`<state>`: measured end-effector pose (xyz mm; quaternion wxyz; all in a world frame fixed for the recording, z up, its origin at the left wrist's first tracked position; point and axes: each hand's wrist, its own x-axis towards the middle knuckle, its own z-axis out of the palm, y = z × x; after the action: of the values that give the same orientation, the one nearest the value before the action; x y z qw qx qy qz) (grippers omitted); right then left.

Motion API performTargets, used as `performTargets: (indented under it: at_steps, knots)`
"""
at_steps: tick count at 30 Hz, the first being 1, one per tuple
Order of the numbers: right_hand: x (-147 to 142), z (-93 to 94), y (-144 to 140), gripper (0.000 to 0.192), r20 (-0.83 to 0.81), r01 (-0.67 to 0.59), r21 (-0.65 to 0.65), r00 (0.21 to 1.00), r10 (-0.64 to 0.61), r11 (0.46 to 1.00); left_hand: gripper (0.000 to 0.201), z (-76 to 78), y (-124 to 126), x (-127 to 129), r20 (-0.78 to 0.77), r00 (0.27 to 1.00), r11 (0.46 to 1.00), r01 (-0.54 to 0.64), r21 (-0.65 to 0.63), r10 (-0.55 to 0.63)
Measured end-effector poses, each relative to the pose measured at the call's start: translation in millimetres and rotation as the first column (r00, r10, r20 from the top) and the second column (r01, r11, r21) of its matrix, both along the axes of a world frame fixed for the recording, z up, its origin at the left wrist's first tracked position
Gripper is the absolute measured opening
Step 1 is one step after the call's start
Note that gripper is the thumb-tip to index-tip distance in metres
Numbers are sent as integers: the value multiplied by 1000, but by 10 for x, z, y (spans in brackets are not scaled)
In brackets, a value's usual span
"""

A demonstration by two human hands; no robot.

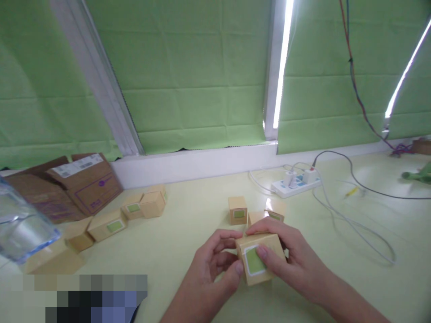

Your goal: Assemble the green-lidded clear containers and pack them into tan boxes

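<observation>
A small tan cardboard box (272, 244) with a green label framed in white is held between my two hands, low in the middle of the view. My right hand (286, 253) grips it from the right, thumb across the label and fingers over the top edge. Around its left edge, my left hand (218, 264) has a curled index finger and thumb against the box. Just behind are more small boxes: one stands at the left (237, 211), and others are partly hidden by my right fingers.
Several similar boxes (109, 223) line the table's left side, before a large open carton (92, 188). A clear plastic container (25, 220) stands at far left. A power strip (296, 185) with trailing cables lies back right. Green blinds (195, 67) hang behind.
</observation>
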<state>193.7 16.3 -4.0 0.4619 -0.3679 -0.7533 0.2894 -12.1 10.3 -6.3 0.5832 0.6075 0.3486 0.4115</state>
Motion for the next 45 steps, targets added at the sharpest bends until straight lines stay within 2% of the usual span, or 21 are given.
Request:
performTargets:
  at_steps: [4,7,12,14,18,21,23,26,28,29,31,34,38,42,45]
  knots:
    - [31,-13,15,18,48,19,34,999,-21,999,34,-30,29,-6,-78,997,1000,-18,2,18]
    - [41,-10,16,22,68,15,53,998,-18,998,38,-46,32,60,-116,987,990,-95,104,107]
    - [-7,-1,-4,23,-5,-34,11,999,34,999,46,-15,-3,141,-146,957,943,-209,260,252]
    - [-13,-21,-2,24,-57,-48,-43,997,45,998,44,7,-7,116,-175,937,933,-254,257,303]
    - [29,-84,29,33,-200,-19,-187,980,-19,982,32,41,5,34,-137,886,895,-428,126,443]
    - [58,-116,61,34,-234,28,-151,970,-63,988,23,53,11,31,0,872,864,-485,134,489]
    - [59,-130,75,33,-239,69,-123,966,-98,990,20,50,-5,61,87,851,820,-523,233,518]
    - [40,-144,74,32,-229,98,-151,964,-131,984,13,31,-63,109,160,812,660,-556,505,561]
    - [26,-149,66,31,-222,85,-171,967,-122,982,16,18,-104,124,88,817,565,-467,680,570]
    - [22,-151,63,31,-220,79,-172,969,-116,982,18,12,-117,124,31,816,542,-412,732,578]
    - [22,-157,63,29,-211,75,-154,972,-107,985,22,1,-118,111,-70,798,549,-344,762,598]
    - [37,-171,79,28,-173,99,-105,978,-116,990,23,-19,-69,72,-131,763,580,-356,733,634]
    - [49,-173,77,27,-149,131,-75,979,-141,989,22,-43,-5,43,-186,723,594,-361,719,665]
    - [39,-163,35,26,-114,115,-44,986,-120,992,24,-34,1,71,-206,795,693,-333,639,571]
    - [38,-172,19,27,-73,110,-13,991,-111,994,32,-13,3,91,-158,833,725,-348,595,530]
